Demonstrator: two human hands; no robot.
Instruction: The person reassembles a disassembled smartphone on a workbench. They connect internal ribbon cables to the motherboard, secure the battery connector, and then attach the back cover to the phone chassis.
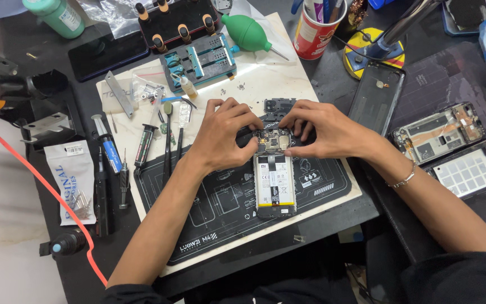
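An opened phone (275,180), its back removed and its pale battery exposed, is seen lying face down on a black repair mat (220,208) near the middle of a cluttered workbench. The upper end of the phone, where the circuit board sits, is pinched between the fingertips of the left hand (220,135) and the right hand (324,130), both closed on it from either side. A small black cover plate (279,104) lies just beyond the fingers. Screwdrivers and tweezers (167,135) are laid out to the left of the mat, with a blue-grey board holder (201,61) and a green air-blower bulb (247,32) further back. A red cup of tools (315,31) stands at the far edge. To the right, a detached back cover (377,95) and another stripped phone (439,132) rest on the dark bench (333,219). An orange cable (46,186) is seen trailing down the left side.
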